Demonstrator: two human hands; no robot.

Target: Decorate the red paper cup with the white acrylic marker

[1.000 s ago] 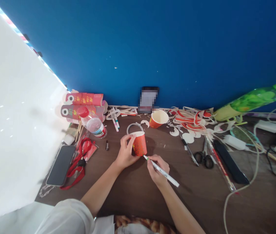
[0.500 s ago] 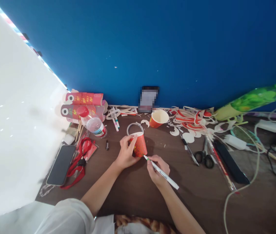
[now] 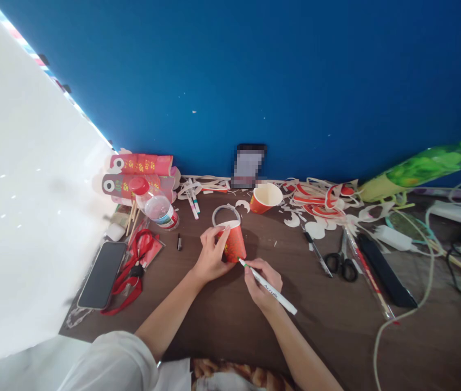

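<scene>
A red paper cup with gold markings stands tilted near the middle of the table. My left hand is closed on its left side, with fingers over the pale rim. Between the fingers of my right hand is a white marker pen with lettering on its barrel. Its green tip end touches the cup low on the right side, beside a small green mark. Just behind the cup lies a grey ring, perhaps a tape roll, partly hidden by it.
Another red paper cup stands behind, near paper scraps. A plastic bottle, red paper fish and phone are at left. Scissors, a pen and a white cable lie at right.
My right hand and the marker have shifted slightly left, and the tip now sits a little further onto the cup. My left hand and the cup have barely moved.
</scene>
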